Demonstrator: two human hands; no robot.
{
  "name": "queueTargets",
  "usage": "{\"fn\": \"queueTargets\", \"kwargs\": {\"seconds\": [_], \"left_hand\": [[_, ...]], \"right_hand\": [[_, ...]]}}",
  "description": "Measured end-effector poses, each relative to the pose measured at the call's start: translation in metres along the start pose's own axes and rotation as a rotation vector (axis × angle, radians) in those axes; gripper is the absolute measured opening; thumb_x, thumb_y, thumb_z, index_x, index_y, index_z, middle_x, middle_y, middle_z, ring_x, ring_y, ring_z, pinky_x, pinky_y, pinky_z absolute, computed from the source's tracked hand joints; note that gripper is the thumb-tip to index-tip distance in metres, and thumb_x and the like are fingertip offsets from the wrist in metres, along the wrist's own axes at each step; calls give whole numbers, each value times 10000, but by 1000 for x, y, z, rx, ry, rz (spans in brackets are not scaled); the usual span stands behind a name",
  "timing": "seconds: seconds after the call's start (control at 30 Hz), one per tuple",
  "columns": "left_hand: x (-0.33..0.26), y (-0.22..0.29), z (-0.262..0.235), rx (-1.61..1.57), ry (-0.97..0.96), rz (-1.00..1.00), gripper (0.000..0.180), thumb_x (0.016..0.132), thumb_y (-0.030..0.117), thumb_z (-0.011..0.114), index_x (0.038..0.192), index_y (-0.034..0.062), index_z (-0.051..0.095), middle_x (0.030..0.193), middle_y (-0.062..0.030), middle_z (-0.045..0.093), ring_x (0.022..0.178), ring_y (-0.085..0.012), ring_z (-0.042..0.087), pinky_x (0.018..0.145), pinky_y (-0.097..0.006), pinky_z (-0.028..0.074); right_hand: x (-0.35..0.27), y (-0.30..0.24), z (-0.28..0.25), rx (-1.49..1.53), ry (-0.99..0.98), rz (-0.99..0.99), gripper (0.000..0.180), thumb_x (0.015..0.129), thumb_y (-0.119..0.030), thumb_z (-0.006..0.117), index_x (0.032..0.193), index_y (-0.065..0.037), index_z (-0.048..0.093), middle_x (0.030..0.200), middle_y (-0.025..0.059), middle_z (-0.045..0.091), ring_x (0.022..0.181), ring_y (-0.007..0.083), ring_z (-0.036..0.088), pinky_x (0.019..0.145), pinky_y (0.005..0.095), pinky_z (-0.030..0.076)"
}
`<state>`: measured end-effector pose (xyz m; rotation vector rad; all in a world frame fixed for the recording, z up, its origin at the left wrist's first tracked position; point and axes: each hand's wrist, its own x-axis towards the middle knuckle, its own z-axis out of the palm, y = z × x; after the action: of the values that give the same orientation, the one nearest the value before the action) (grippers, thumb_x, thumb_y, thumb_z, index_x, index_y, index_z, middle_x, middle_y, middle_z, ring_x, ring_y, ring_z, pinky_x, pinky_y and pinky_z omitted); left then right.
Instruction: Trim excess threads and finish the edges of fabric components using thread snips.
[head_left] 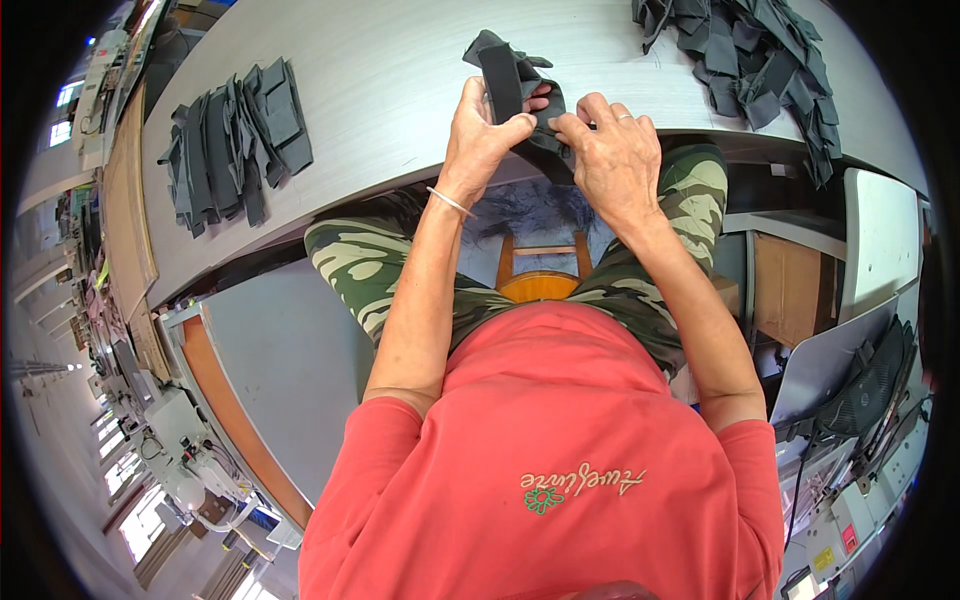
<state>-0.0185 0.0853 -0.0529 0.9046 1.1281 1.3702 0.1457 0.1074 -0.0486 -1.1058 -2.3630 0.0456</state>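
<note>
Dark grey fabric strip [503, 82], matte, folded, held at the near edge of a pale, smooth tabletop [385, 85]. Left hand [482, 140] grips it, thumb in front; right hand [612, 158] pinches its right side. Flat strips [240, 140] fan out left; crumpled heap [765, 75] lies right, its tail overhanging. Tabletop stretches between.

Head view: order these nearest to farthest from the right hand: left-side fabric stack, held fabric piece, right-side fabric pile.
1. Held fabric piece: at the right hand itself.
2. Right-side fabric pile: on the table, ahead and right.
3. Left-side fabric stack: across the table, left.
</note>
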Motion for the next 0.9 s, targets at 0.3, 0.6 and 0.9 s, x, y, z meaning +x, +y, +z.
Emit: {"fn": "queueTargets", "kwargs": {"seconds": [0.3, 0.6, 0.9], "left_hand": [[-1, 0, 0, 7, -3, 3, 402, 760, 18, 603, 1118, -26, 425, 1104, -183, 599, 1042, -219, 606, 911, -334, 492], [-1, -1, 0, 14, -4, 16, 404, 763, 23, 602, 1117, -29, 415, 1117, -190, 598, 1047, -222, 604, 917, -335, 491], [-2, 0, 1, 9, 3, 7, 381, 772, -5, 586, 1111, -28, 415, 1120, -182, 598, 1049, -214, 600, 919, -330, 486]], "right_hand": [[3, 1, -6, 48, -69, 67, 106, 786, -185, 669, 890, -168, 683, 876, -2, 558, 816, 190, 593, 640, 360, 411], [3, 1, -2, 32, -74, 28, 120, 784, -173, 674, 904, -167, 683, 876, -3, 551, 800, 189, 582, 648, 356, 398], [5, -1, 0, 66, -58, 84, 58, 779, -162, 661, 834, -156, 679, 832, 12, 560, 769, 196, 592, 644, 370, 405]]}}
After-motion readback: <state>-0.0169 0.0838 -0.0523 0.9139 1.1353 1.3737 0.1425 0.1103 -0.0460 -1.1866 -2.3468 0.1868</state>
